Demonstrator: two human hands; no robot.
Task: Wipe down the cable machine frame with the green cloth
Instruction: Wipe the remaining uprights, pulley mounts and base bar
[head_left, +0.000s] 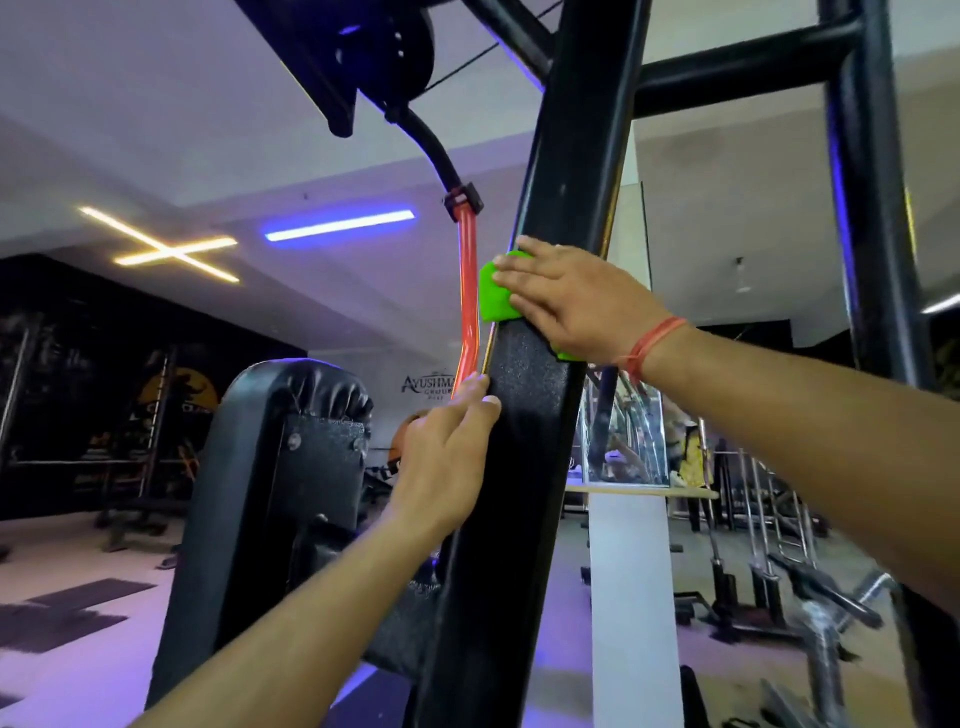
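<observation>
A thick black upright post of the cable machine frame (524, 415) runs from bottom centre up to the top. My right hand (576, 301) lies flat across the post and presses the green cloth (493, 293) against it; the cloth shows at the post's left edge and a bit under my palm at the right. My left hand (447, 457) is lower on the post, fingers hooked around its left edge, holding nothing else. A red bar (469, 291) hangs behind the post from the cable.
A black padded seat back (275, 467) stands just left of the post. A second black upright (872, 208) and a crossbar (743, 67) rise at the right. A pulley housing (363, 52) hangs overhead. Weight machines fill the room at the right.
</observation>
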